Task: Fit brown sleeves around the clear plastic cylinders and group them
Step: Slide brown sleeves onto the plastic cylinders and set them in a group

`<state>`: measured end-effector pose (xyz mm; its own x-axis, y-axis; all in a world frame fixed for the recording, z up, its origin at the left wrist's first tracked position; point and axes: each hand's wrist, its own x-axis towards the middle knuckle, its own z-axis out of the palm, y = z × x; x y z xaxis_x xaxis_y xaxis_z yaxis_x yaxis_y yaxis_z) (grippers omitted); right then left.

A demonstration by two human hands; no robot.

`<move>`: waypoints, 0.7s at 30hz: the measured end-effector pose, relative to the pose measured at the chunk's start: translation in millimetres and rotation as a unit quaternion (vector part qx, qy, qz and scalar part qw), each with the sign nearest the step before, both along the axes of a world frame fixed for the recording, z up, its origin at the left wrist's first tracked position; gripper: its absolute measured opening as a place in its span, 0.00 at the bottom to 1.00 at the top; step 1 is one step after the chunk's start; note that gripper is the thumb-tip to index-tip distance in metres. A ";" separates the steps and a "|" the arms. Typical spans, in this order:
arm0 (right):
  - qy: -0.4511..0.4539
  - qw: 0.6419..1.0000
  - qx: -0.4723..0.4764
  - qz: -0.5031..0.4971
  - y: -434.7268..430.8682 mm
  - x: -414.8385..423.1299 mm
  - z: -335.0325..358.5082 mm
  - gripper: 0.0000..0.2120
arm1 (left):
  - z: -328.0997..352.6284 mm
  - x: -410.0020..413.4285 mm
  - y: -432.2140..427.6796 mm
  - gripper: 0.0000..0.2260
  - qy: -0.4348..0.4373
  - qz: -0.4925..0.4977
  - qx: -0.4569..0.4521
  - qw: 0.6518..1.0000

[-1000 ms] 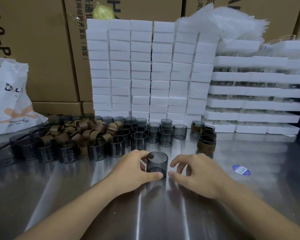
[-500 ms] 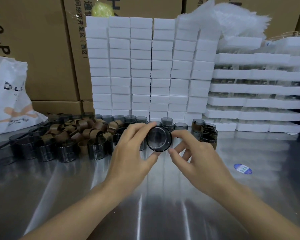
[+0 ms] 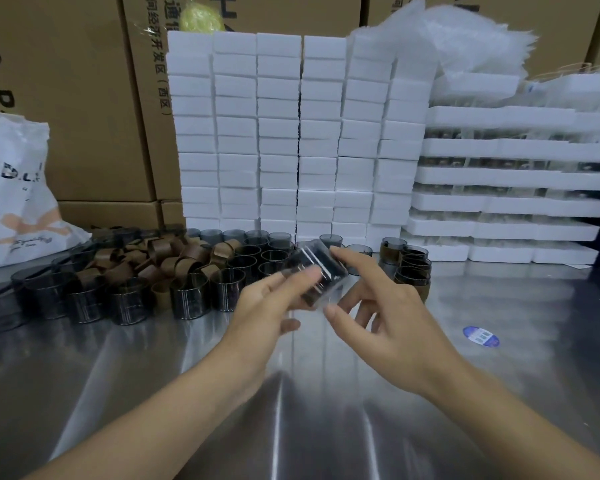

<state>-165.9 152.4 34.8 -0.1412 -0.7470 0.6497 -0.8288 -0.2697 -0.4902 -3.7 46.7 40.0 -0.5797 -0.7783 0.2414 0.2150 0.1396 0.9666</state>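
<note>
One tilted, blurred cylinder (image 3: 317, 275) held above the bench (image 3: 153, 393), pinched between the fingers of the left hand (image 3: 267, 306) and right hand (image 3: 392, 327); behind, sleeves (image 3: 160, 258) and sleeved cylinders (image 3: 413, 271) too crowded to count.

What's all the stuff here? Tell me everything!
held cylinder: one, smoky clear, in mid-air, centre
bare cylinders: many, smoky clear, standing left and middle
sleeves: a pile, brown, left among cylinders
sleeved cylinders: several, brown-wrapped, right of centre
foam blocks: many, white, stacked behind
foam trays: a stack, white, back right
boxes: several, brown cardboard, rear
bag: one, white, far left
sticker: one, blue, lying at right
table: one, shiny metal, underneath
left hand: one, holding the held cylinder
right hand: one, pinching the held cylinder
</note>
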 end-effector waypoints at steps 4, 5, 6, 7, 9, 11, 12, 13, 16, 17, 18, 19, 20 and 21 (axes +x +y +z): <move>-0.004 1.000 -0.006 0.024 -0.1 2.0 0.5 0.33 | -0.1 -4.5 5.1 0.37 0.005 -0.085 0.195 0.977; -0.002 1.000 -0.005 0.026 -0.4 2.0 0.2 0.34 | -0.9 -4.8 5.3 0.38 0.003 -0.094 0.210 0.973; 0.000 1.000 -0.004 0.028 -0.8 1.7 -0.3 0.34 | -1.6 -5.1 5.2 0.39 0.000 -0.101 0.220 0.970; 0.003 1.000 -0.003 0.029 -1.2 1.2 -0.8 0.35 | -2.1 -5.5 5.3 0.39 -0.002 -0.106 0.229 0.968; 0.004 1.000 -0.001 0.030 -1.9 0.3 -1.8 0.35 | -2.5 -5.6 5.7 0.39 -0.003 -0.113 0.242 0.964; 0.006 1.000 -0.002 0.030 -2.3 0.0 -2.7 0.35 | -2.7 -5.8 5.5 0.38 0.001 -0.114 0.240 0.964; 0.006 1.000 -0.002 0.031 -2.4 -0.3 -3.1 0.35 | -2.8 -5.7 5.5 0.38 0.002 -0.111 0.237 0.965; 0.005 1.000 -0.002 0.031 -2.2 -0.3 -3.2 0.34 | -3.0 -5.4 5.8 0.38 0.002 -0.108 0.233 0.966; -0.008 1.000 -0.005 0.023 -1.0 1.5 -2.2 0.30 | -2.9 -4.6 8.8 0.35 -0.010 -0.096 0.226 0.969; -0.011 1.000 -0.006 0.014 -0.7 2.2 -1.6 0.29 | -2.5 -4.8 11.0 0.35 -0.017 -0.099 0.224 0.969; -0.011 1.000 -0.007 0.002 -0.2 2.7 -1.1 0.28 | -1.8 -4.9 13.8 0.37 -0.026 -0.109 0.216 0.970; -0.012 1.000 -0.011 -0.013 0.4 3.1 -0.5 0.28 | -0.9 -5.2 16.7 0.39 -0.035 -0.121 0.203 0.971; -0.012 0.999 -0.016 -0.029 1.0 3.7 -0.1 0.28 | -0.1 -5.3 19.9 0.42 -0.041 -0.130 0.190 0.972; -0.009 0.999 -0.021 -0.045 1.8 4.5 0.4 0.29 | 0.0 -5.6 22.0 0.44 -0.044 -0.137 0.181 0.973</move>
